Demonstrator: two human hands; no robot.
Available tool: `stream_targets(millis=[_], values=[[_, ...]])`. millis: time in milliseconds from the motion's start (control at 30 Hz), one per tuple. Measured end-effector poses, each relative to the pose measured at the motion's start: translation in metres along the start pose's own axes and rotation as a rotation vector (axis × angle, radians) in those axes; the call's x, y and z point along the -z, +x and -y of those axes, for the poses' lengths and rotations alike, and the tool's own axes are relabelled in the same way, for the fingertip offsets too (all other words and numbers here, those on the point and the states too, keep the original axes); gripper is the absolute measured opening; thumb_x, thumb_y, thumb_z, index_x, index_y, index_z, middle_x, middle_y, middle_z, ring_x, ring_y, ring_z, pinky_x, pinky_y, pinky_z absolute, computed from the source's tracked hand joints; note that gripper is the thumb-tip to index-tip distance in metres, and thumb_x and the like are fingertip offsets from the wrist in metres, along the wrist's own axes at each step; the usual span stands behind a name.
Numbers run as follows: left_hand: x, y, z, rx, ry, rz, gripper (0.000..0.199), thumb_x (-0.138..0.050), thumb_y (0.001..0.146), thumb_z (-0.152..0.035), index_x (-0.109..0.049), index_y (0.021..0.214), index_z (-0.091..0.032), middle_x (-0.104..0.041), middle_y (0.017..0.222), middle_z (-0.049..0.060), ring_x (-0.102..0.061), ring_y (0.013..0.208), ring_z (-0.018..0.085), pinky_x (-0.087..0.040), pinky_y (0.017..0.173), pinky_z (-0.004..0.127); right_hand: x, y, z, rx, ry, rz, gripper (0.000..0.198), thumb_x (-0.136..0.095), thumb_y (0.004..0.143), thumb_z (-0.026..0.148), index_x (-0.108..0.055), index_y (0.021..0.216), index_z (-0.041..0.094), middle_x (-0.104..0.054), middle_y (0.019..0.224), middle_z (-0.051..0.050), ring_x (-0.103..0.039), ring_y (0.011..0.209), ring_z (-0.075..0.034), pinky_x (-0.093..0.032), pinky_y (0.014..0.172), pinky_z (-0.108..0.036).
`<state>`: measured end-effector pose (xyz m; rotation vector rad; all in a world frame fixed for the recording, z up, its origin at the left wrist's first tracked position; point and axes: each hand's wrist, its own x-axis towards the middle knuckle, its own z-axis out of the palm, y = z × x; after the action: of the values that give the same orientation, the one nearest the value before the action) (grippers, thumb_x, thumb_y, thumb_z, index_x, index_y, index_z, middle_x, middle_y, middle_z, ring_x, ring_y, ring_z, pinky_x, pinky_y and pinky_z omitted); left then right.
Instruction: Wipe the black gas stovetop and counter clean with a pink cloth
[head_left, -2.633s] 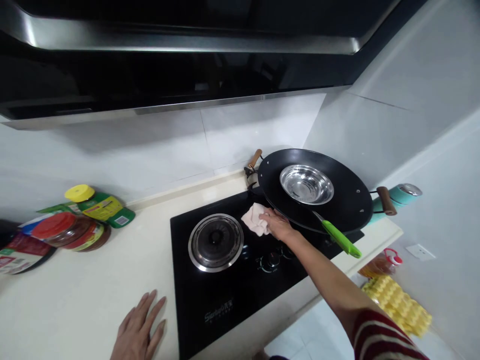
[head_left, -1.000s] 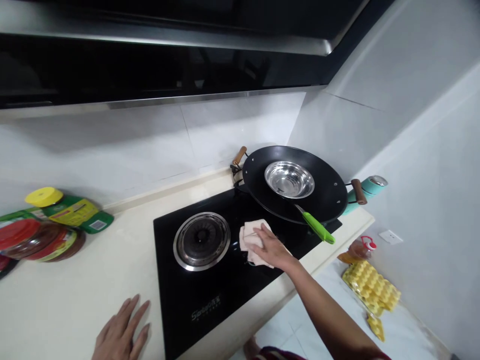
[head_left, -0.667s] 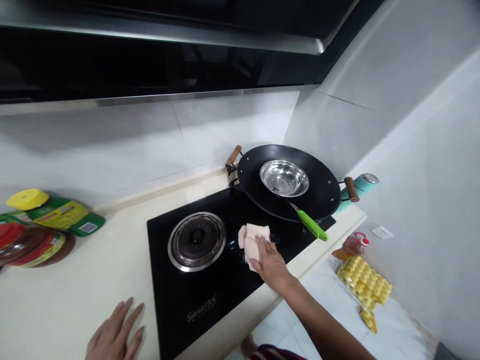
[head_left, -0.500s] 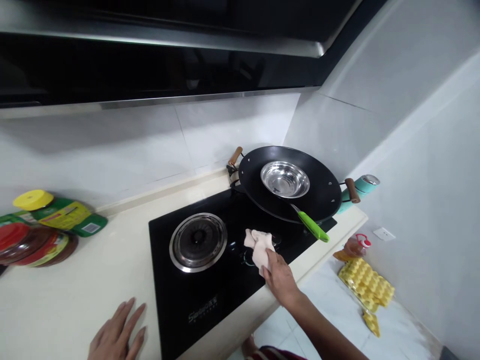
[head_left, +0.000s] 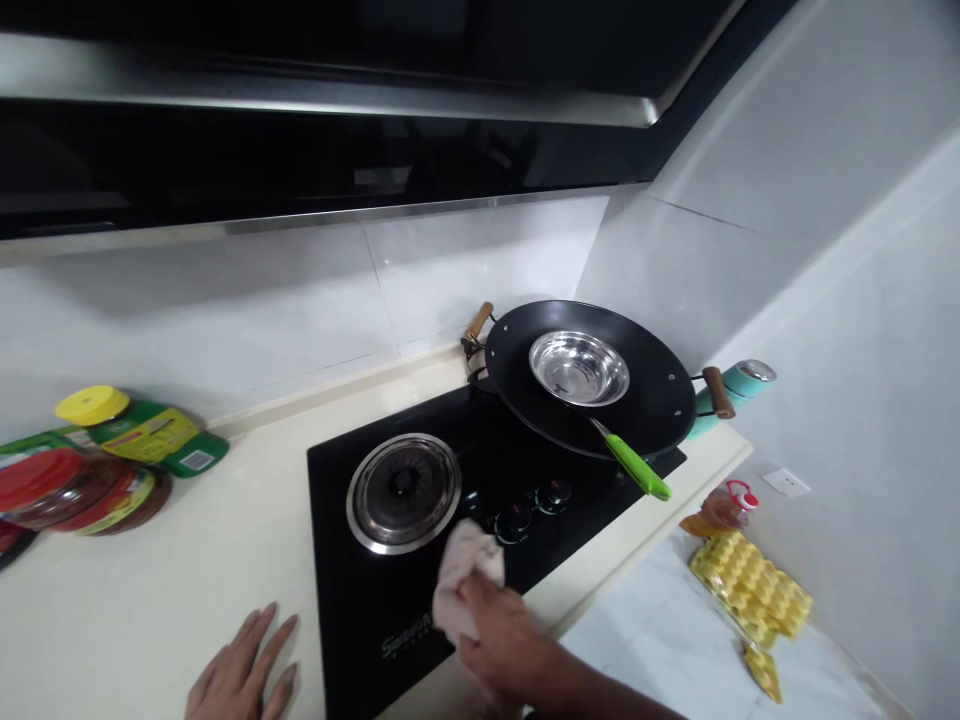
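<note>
My right hand [head_left: 499,630] grips a pale pink cloth [head_left: 463,575], somewhat blurred, on the front part of the black glass gas stove [head_left: 360,620]. Just right of the cloth are two stove knobs [head_left: 516,518]. Behind it lies the left burner [head_left: 405,492] with its metal ring. My left hand [head_left: 244,670] rests palm down on the pale countertop [head_left: 247,540], left of the stove, fingers spread and holding nothing.
A black wok [head_left: 517,400] with wooden side handles sits over the right burner, holding a steel bowl [head_left: 577,370] and a green-handled utensil [head_left: 637,467]. Jars [head_left: 90,490] and a green bottle [head_left: 161,437] lie at left. Yellow egg trays [head_left: 750,590] are on the floor. A range hood [head_left: 322,150] hangs overhead.
My right hand has moved the cloth left and toward me across the stove, uncovering the knobs. My left hand stays on the countertop. The view has shifted slightly.
</note>
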<state>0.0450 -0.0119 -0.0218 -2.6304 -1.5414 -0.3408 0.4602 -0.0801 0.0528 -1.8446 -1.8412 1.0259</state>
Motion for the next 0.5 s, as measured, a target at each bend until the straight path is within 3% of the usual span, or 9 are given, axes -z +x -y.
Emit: stream_targets(millis=[100, 200, 333, 433, 500], values=[[0.000, 0.000, 0.001, -0.004, 0.020, -0.001, 0.064, -0.048, 0.094, -0.049, -0.041, 0.156, -0.037, -0.047, 0.165, 0.006, -0.044, 0.150, 0.031, -0.040, 0.117, 0.049, -0.020, 0.026, 0.018, 0.058, 0.032, -0.006, 0.039, -0.066, 0.074, 0.025, -0.059, 0.113, 0.026, -0.065, 0.121, -0.007, -0.064, 0.110, -0.031, -0.050, 0.097, -0.045], [0.003, 0.001, 0.000, -0.053, 0.041, -0.024, 0.064, -0.048, 0.095, -0.047, -0.038, 0.158, -0.037, -0.047, 0.165, 0.006, -0.046, 0.149, 0.029, -0.041, 0.115, 0.046, -0.011, 0.057, 0.023, 0.011, 0.117, -0.121, 0.033, -0.065, 0.078, 0.026, -0.057, 0.110, 0.026, -0.065, 0.112, -0.004, -0.065, 0.099, -0.026, -0.052, 0.090, -0.040], [0.008, 0.003, -0.005, -0.060, 0.063, -0.039, 0.066, -0.048, 0.096, -0.046, -0.034, 0.159, -0.036, -0.045, 0.166, 0.006, -0.045, 0.150, 0.028, -0.040, 0.115, 0.044, 0.048, 0.083, 0.010, 0.043, 0.119, -0.393, 0.035, -0.058, 0.083, 0.022, -0.057, 0.118, 0.024, -0.060, 0.114, -0.005, -0.063, 0.099, -0.023, -0.051, 0.094, -0.038], [0.009, 0.003, -0.008, -0.062, 0.072, -0.066, 0.066, -0.050, 0.095, -0.047, -0.038, 0.158, -0.034, -0.046, 0.165, 0.006, -0.046, 0.149, 0.028, -0.039, 0.116, 0.043, 0.095, 0.092, -0.005, 0.048, -0.049, -0.551, 0.037, -0.054, 0.088, 0.023, -0.059, 0.125, 0.025, -0.056, 0.119, -0.007, -0.060, 0.099, -0.023, -0.051, 0.094, -0.038], [0.008, 0.002, -0.008, -0.075, 0.076, -0.088, 0.066, -0.051, 0.095, -0.047, -0.039, 0.158, -0.034, -0.047, 0.164, 0.006, -0.047, 0.148, 0.027, -0.039, 0.117, 0.042, 0.114, 0.096, -0.017, -0.013, -0.187, -0.598, 0.044, -0.054, 0.090, 0.023, -0.058, 0.134, 0.025, -0.054, 0.124, -0.009, -0.058, 0.106, -0.024, -0.050, 0.097, -0.039]])
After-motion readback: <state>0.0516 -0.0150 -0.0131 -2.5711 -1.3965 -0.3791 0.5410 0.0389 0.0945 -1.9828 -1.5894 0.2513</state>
